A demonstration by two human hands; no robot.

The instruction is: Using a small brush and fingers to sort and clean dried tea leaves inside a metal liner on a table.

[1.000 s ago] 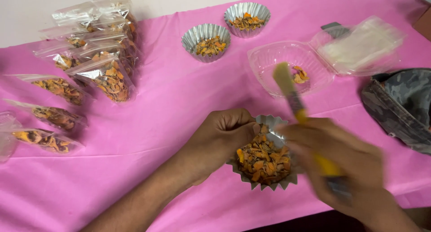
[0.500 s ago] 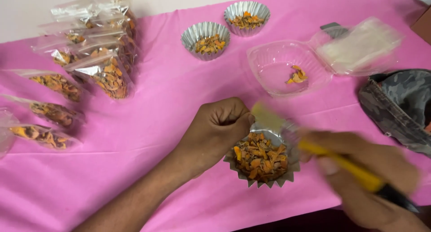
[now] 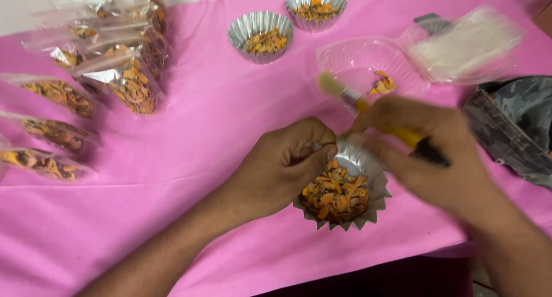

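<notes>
- At lower centre of the frame we see a pleated silver foil cup point(image 3: 345, 196) filled with orange-brown dried pieces, standing on the pink tablecloth point(image 3: 218, 130).
- Our left hand point(image 3: 284, 165) is curled nearly closed, its fingertips pinching the cup's upper left rim.
- Our right hand point(image 3: 431, 153), at centre right, is closed around a yellow-handled brush point(image 3: 368, 110); the pale bristle tip points up and to the left, above the cup's far rim.
- Behind the brush lies an open clear plastic clamshell container point(image 3: 368, 64) with a few orange pieces inside.
- At upper centre stand two smaller foil cups point(image 3: 260, 28) holding the same pieces.
- Along the left edge lie clear sealed bags point(image 3: 123, 78) of the orange pieces.
- At the right edge rests a camouflage-patterned fabric item point(image 3: 514, 124).
</notes>
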